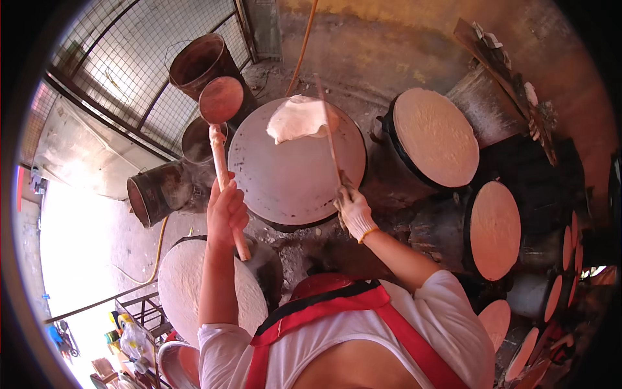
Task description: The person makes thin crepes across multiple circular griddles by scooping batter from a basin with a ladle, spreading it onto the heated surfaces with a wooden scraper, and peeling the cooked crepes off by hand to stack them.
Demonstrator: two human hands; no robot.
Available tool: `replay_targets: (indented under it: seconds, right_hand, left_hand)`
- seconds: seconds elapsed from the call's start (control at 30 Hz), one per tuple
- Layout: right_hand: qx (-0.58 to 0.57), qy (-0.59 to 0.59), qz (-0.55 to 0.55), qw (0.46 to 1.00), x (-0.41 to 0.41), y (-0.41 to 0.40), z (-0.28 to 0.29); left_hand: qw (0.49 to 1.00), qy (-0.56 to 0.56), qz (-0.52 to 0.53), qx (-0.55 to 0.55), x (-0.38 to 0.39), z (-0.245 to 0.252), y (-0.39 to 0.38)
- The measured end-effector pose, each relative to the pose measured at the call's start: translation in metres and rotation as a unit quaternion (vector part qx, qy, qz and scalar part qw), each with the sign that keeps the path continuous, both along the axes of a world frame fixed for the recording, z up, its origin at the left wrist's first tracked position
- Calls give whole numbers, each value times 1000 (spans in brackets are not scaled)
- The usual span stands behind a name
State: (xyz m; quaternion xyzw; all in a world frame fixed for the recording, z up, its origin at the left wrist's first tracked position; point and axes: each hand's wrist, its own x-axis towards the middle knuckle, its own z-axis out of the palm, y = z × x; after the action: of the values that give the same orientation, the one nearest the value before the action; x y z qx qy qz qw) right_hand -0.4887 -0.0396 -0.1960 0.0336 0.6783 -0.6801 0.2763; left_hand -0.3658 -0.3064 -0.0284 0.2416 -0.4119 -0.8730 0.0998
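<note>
My bare left hand (227, 209) is closed on the wooden handle of a ladle (218, 146), whose round reddish bowl (221, 99) is raised at the upper left. A knitted work glove covers my right hand (354, 206), which grips a long thin stick or blade (329, 136) that looks blurred. Before me lies a large round griddle (286, 180) with a grey surface. A folded, pale sheet of batter or dough (299, 119) rests near its far edge. The long tool passes over the right part of that sheet.
Round griddles covered with pale batter stand at right (436, 138), farther right (495, 231) and lower left (214, 287). Rusty metal buckets (197, 63) are at upper left, by a wire mesh screen (126, 63). A yellow hose (158, 257) curves across the floor.
</note>
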Motion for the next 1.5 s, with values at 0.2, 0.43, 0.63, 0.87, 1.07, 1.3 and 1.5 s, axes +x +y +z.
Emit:
replay_targets:
  seconds: [0.2,0.43,0.63,0.87,1.07,1.3,1.5]
  right_hand:
    - [201,65,120,970,-14,-18,27]
    - [335,217,285,872,-46,-31,43]
    - [65,71,146,985,-73,27,30]
    - [239,234,380,862,-124,32,45]
    - [220,242,497,804,-158,34,58]
    - [189,-151,358,902,-216,56,105]
    - [179,239,555,777,-228,47,63]
  left_hand:
    - [999,-8,39,-12,26,-25,-22]
    - [997,-31,74,-16,10,-46,-3]
    - [923,103,327,-175,6,-34,43]
    - [913,1,377,-159,-5,-49,92]
    - [904,-38,404,-133,-35,-60,123]
    - [843,-80,491,-204,-10,-59,136]
    - [816,-127,539,-164,1,-85,144]
